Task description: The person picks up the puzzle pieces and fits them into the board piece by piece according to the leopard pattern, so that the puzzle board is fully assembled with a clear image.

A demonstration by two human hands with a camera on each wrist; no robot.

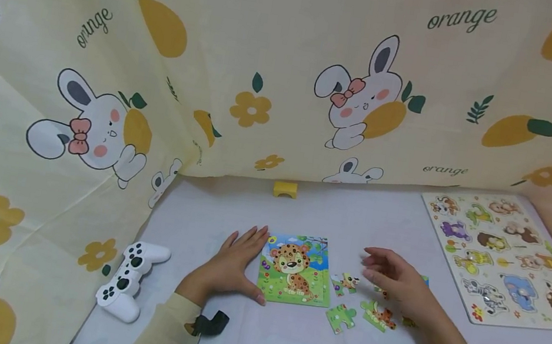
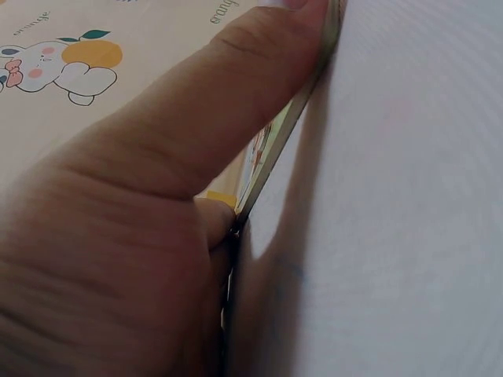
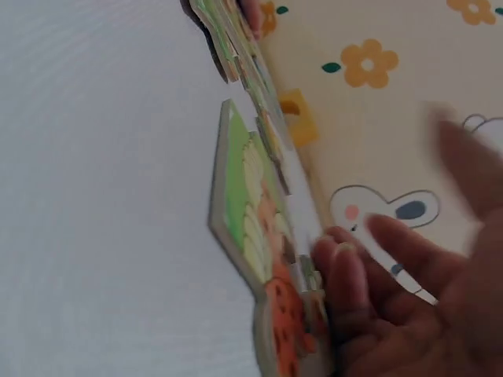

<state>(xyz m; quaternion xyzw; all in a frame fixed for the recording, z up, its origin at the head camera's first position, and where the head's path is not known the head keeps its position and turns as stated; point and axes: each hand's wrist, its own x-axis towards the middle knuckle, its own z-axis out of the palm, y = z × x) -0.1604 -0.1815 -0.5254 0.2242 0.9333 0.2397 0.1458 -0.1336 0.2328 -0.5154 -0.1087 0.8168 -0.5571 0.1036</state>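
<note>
A square leopard puzzle picture (image 1: 292, 275) lies flat on the white table in the head view. My left hand (image 1: 227, 266) rests at its left side, fingers extended by the upper left edge and thumb along the bottom edge. In the left wrist view the thumb (image 2: 228, 94) runs beside the thin board edge. Loose jigsaw pieces lie to the right: a green piece (image 1: 341, 318), a green-and-orange piece (image 1: 379, 316) and a small piece with a face (image 1: 347, 282). Over further pieces hovers my right hand (image 1: 396, 276), fingers loosely bent, nothing visible between them.
A white game controller (image 1: 128, 281) lies at the left. On the right is a large animal peg board (image 1: 504, 259). A yellow arched block (image 1: 285, 189) stands at the back, against the printed cloth (image 1: 257, 151) that walls in the table.
</note>
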